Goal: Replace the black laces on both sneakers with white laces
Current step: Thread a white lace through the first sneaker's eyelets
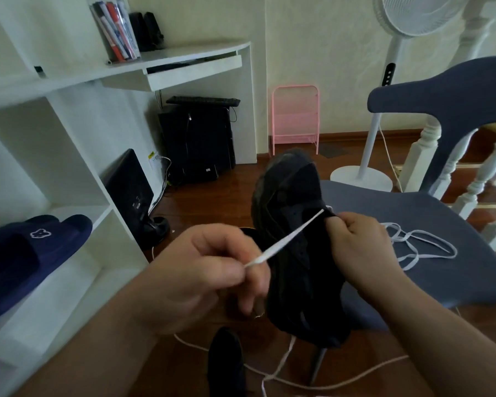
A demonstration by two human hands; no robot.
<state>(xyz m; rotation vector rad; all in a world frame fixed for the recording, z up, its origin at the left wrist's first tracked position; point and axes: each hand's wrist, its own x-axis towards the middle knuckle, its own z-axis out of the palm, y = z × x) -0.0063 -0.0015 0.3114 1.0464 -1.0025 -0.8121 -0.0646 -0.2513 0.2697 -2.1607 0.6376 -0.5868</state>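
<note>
On the blue chair seat (430, 224), black sneaker (292, 213) stands toe-up, heel end hanging past the seat's front edge. Right hand (358, 247) grips the sneaker's upper on its right side, fingers curled round the edge near the eyelets. Left hand (201, 270) pinches the end of a white lace (287, 239) between thumb and forefinger, other fingers curled under. Lace runs taut in a straight line from that pinch up and right to the eyelet area just beside the right hand's fingertips. Rest of the lace lies in loose loops (418, 245) on the seat, right of the right hand, well apart from the left one. Second dark sneaker (226, 365) on the wood floor (212, 202) below the hands, partly cut off at the frame bottom. Thin white cords (281, 365) cross the floor beside it; cannot tell if lace or cable. White shelf unit (78, 179) on the left holds navy slides (26, 253) in a lower compartment. Behind: white table (184, 57) with markers in a clear cup (116, 30), black computer tower (196, 141) underneath, pink rack (295, 118) by the wall, white standing fan (370, 133) near the chair back
</note>
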